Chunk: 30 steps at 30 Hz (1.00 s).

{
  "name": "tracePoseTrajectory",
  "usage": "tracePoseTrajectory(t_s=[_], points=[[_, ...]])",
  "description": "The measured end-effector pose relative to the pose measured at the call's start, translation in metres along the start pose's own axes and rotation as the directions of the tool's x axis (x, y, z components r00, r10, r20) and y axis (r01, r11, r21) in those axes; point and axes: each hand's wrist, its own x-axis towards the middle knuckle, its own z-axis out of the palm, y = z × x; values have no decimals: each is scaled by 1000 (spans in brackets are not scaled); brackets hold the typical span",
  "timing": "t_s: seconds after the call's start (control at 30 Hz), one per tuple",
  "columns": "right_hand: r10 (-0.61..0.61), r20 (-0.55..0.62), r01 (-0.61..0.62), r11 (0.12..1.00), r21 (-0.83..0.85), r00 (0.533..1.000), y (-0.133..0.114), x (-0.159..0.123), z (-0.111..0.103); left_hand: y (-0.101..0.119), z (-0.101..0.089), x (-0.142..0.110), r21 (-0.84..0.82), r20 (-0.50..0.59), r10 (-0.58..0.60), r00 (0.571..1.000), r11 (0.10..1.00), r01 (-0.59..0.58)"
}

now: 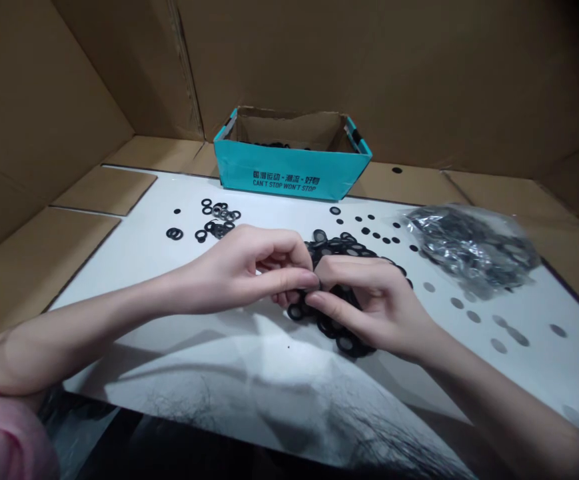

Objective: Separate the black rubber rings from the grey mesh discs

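My left hand (254,270) and my right hand (369,303) meet fingertip to fingertip over a pile of small black rubber rings (342,248) on a white sheet (209,347). Both hands are curled in a pinch around a small black part between them; it is too hidden to name exactly. The right hand rests on the near side of the pile. A smaller cluster of black rings (218,221) lies to the far left of the left hand.
A teal cardboard box (294,172) stands open at the back, with dark rings inside. A clear plastic bag of parts (472,247) lies at the right. Small grey and black discs (474,316) are scattered over the sheet. Brown cardboard walls surround everything.
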Motion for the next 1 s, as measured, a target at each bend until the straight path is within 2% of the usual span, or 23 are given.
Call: tracePoseTrajectory(t_s=[0.17, 0.37, 0.5, 0.73, 1.0], points=[[-32, 8, 32, 999, 20, 999, -1, -1, -1, 2, 5, -2, 0, -63, 25, 998, 1000, -25], [-59, -29, 60, 996, 61, 998, 1, -3, 0, 1, 4, -2, -51, -8, -26, 1000, 998, 25], [-66, -35, 68, 995, 70, 997, 0, -5, -1, 2, 3, -2, -52, 14, -18, 1000, 998, 19], [-100, -34, 102, 992, 67, 994, -2, -4, -1, 5, 8, -5, -33, -60, 46, 997, 998, -48], [-110, -54, 114, 991, 76, 992, -3, -5, 0, 6, 2, -5, -63, 53, 3, 999, 998, 1]])
